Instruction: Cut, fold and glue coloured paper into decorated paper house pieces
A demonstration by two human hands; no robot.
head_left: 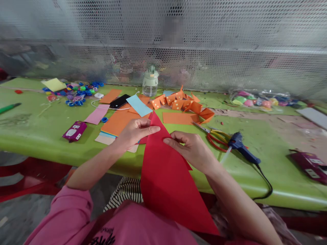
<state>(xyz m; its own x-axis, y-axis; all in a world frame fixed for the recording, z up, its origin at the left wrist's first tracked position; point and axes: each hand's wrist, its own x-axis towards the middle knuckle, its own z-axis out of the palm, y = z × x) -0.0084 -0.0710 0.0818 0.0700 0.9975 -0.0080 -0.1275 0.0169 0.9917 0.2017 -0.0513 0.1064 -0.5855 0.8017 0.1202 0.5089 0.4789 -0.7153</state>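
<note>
A large red paper sheet (166, 177), folded into a triangle, stands tilted from my lap up over the front edge of the green table (38, 132). My left hand (135, 132) pinches the sheet near its top point, fingers closed on it. My right hand (190, 148) grips the sheet's right edge, thumb and fingers pressed on the fold. Behind the hands lies a stack of orange and pale paper sheets (120, 122) with a light blue piece (139, 105) on top.
Red-handled scissors (213, 136) and a blue glue gun (241, 146) lie to the right. Folded orange strips (184, 102), a black phone (119, 101), a small bottle (150, 81), coloured bottle caps (79, 92), purple packets (75, 131) and a perforated metal screen (204, 41) behind.
</note>
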